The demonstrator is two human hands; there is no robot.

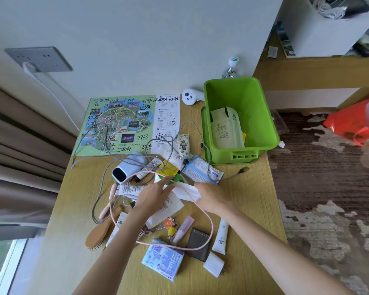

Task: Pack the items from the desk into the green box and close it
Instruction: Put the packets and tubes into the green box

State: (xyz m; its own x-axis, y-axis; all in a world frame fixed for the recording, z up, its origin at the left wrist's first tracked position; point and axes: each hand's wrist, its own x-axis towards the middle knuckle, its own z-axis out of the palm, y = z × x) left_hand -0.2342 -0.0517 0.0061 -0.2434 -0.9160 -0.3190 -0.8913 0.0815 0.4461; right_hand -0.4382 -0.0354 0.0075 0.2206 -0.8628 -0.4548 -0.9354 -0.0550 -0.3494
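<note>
– Nearest sits a blue pack [163, 260], soft and crinkly, with a barcode on it. What is beside it?

– To its right is a dark flat case [198, 243] with letters that look like GALIMAR. A white tube [222, 237] lies next to that, and a pink tube [183, 229] is by a yellow chick [171, 231].

– What are the hands doing?

– Left hand [152, 196] is flat with straight fingers, lying over the pile. Right hand [209, 195] is curled round a white paper [188, 191]. A thin pink cable [209, 220] loops under both wrists.

– Where is the green box [239, 116]?

– It stands on the far right corner of the desk [254, 199], close to the edge. It is shiny plastic and its top is open. A flat green piece [203, 124] shows under it. Pale paper packets [226, 128] lean inside, but their print is too small to read.

– What is that big sheet?

– It is a map [119, 124], flat against the wall, with 4968 and 3208 written on it in black pen. A grey cable [107, 145] snakes across it.

– Is there any room?

– Bare wood shows to the right of the right hand. A wooden brush [98, 233] lies near the left edge.
</note>
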